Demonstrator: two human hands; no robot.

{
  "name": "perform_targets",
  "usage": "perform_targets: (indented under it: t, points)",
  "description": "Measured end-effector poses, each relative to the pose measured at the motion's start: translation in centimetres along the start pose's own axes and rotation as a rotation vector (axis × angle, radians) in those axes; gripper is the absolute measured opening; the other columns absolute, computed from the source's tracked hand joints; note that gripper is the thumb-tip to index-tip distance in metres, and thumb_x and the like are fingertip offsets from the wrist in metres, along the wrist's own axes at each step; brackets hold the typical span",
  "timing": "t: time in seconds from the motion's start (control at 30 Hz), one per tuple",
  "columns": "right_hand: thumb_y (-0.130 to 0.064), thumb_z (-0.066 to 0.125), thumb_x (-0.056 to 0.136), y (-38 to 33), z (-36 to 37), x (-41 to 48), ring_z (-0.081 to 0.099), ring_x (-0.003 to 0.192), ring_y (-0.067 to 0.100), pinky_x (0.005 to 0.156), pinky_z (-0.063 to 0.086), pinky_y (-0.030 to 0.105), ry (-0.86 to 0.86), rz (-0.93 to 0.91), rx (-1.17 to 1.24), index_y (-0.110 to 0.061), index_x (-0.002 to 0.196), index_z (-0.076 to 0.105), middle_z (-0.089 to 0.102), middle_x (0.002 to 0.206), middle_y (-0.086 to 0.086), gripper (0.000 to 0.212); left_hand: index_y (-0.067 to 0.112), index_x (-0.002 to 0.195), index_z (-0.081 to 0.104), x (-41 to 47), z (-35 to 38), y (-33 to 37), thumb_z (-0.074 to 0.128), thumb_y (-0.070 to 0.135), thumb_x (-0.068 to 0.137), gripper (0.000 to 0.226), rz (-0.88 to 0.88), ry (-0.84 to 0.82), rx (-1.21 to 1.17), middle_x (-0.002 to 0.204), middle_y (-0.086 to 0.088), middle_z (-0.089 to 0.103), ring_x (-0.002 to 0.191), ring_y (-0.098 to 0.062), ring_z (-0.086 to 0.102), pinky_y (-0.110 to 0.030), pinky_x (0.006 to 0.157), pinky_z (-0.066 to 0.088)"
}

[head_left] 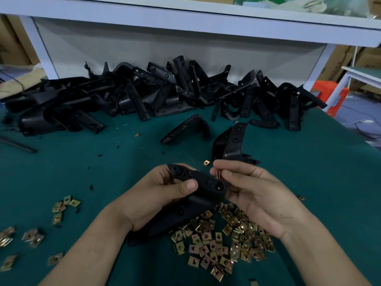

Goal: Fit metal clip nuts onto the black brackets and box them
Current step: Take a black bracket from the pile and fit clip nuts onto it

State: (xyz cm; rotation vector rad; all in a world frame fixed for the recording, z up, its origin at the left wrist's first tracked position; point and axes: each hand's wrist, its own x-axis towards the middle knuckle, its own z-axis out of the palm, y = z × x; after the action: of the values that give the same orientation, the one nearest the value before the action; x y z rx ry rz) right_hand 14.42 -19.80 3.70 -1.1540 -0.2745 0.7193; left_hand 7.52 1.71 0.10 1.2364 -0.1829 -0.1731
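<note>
My left hand (pixel 156 195) grips a black bracket (pixel 208 187) above the green table, thumb across its top face. Pinched between the thumb and fingers of my right hand (pixel 253 195) is a brass-coloured clip nut (pixel 219 174), held at the bracket's upper edge near a round hole. A heap of loose clip nuts (pixel 224 238) lies on the mat right under both hands. One single clip nut (pixel 206 163) sits just beyond my fingers.
A long pile of black brackets (pixel 144 96) runs along the back of the green table (pixel 103 162). Two separate brackets (pixel 185 129) (pixel 233 141) lie in the middle. More clip nuts (pixel 61 207) are scattered at the left. A white shelf frame (pixel 185 15) stands behind.
</note>
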Motion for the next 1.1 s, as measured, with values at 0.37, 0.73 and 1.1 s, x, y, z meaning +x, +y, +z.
perform_targets:
  t: [0.37,0.73,1.1]
  points:
    - [-0.019,0.081,0.067,-0.13,-0.13,-0.07,0.071,0.077,0.014,0.07,0.058,0.025,0.016,-0.013,-0.099,-0.016,0.086,0.08,0.075,0.086,0.006,0.02,0.016,0.099,0.076,-0.01,0.23,-0.02,0.071,0.02,0.089,0.012,-0.006,-0.008,0.021,0.098,-0.008,0.075,0.092,-0.02,0.071,-0.028,0.083,0.057]
    - [-0.028,0.079,0.07,0.32,-0.2,0.12,0.071,0.081,0.014,0.079,0.06,0.027,0.027,-0.031,-0.166,-0.015,0.089,0.082,0.075,0.086,0.005,0.024,0.015,0.1,0.074,0.09,0.18,-0.22,0.075,0.02,0.089,0.012,-0.021,-0.014,0.039,0.096,-0.008,0.074,0.089,-0.02,0.07,-0.028,0.082,0.056]
    - [-0.041,0.076,0.072,0.24,0.23,-0.1,0.053,0.084,0.026,0.086,0.042,0.044,0.045,-0.027,-0.413,-0.015,0.076,0.073,0.064,0.08,0.008,0.027,0.015,0.099,0.073,0.22,0.21,-0.38,0.07,0.015,0.092,0.007,-0.006,-0.079,0.051,0.094,-0.003,0.073,0.088,-0.016,0.07,-0.024,0.081,0.054]
